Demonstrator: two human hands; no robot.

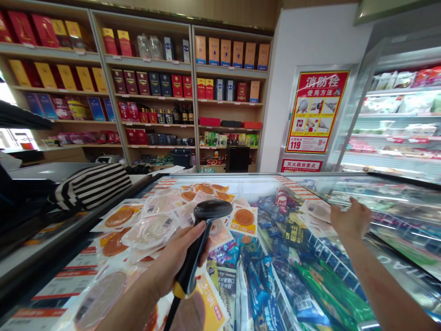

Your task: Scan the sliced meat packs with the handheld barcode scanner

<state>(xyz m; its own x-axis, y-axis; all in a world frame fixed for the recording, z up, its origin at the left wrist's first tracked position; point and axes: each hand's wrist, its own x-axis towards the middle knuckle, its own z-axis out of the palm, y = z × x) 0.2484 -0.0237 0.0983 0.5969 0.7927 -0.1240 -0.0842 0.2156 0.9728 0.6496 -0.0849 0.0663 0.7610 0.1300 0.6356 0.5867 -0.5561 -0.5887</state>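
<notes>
My left hand (pixel 182 253) is wrapped around the handle of a black barcode scanner (pixel 195 257) with a yellow band near its base. Its head points away from me, and a dark cable runs down from the handle. Below it, flat clear packs of round orange-brown patties (pixel 158 230) lie spread over the left part of the freezer's glass top. My right hand (pixel 351 220) is raised over the right side, thumb and fingers apart, with nothing visible in it. Just left of its fingers lie a few pale flat packs (pixel 315 211) on the glass.
Under the glass of the chest freezer (pixel 248 181) are wire baskets and bagged frozen goods, including a green bag (pixel 337 289). A striped cloth item (pixel 94 186) sits at left. Shelves of boxed bottles (pixel 155 85) stand behind, with a lit display fridge (pixel 399 115) at right.
</notes>
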